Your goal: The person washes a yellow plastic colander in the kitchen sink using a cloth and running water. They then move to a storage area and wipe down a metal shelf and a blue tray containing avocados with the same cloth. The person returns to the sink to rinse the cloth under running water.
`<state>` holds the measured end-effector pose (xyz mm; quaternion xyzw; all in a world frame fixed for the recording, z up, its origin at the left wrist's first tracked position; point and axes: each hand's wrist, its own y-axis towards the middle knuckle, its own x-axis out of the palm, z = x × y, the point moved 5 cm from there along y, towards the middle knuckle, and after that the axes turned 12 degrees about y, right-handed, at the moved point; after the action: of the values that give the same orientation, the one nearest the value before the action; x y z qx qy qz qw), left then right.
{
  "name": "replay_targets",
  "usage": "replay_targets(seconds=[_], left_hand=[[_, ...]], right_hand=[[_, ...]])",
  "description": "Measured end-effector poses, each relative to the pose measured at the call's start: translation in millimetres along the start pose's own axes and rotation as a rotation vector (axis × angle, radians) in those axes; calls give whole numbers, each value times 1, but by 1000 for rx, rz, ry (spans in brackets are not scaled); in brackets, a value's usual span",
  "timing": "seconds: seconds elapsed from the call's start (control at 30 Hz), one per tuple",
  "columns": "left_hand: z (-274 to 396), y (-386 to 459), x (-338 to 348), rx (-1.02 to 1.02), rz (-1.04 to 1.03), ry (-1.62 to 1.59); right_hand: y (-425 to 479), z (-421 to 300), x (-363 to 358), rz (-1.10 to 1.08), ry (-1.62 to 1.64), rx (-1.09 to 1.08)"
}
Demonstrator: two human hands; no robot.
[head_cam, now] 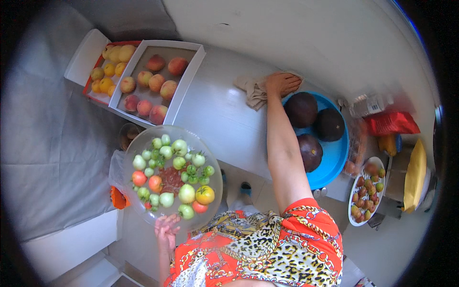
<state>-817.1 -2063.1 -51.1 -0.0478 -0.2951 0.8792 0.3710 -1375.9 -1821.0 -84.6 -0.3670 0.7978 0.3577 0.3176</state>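
My left hand (166, 227) holds a clear round plate (209, 147) at its near rim, with the fingers under or against the edge. On the plate lie green tomatoes (166, 199), several red and orange ones, and a reddish patch in the middle. My right hand (283, 84) is pressed flat on a crumpled beige cloth (255, 94), by the wall at the back of the white countertop (222, 122). Beside my right forearm stands a blue round tray (331, 154) with three dark purple round fruits (300, 109). The forearm partly hides the tray's left side.
At the left are a white box (183, 97) of peaches (156, 83) and a red-edged box (88, 86) of yellow fruit (106, 85). To the right are a white oval basket (353, 211) of small fruit, a clear plastic bottle (367, 106), a red package (392, 122) and a yellow package (415, 175).
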Motion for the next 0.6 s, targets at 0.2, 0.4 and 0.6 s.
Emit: replay_targets(seconds=[0.2,0.4,0.6], left_hand=[[-22,-6,4,43,112,-51],[-30,-9,8,10,237,-90],[-44,-6,1,23,242,-103]], right_hand=[[-13,-18,62,-178,-6,-352],[-40,-74,116,-293,323,-801],[-55,-76,148,-601,447,-1086]])
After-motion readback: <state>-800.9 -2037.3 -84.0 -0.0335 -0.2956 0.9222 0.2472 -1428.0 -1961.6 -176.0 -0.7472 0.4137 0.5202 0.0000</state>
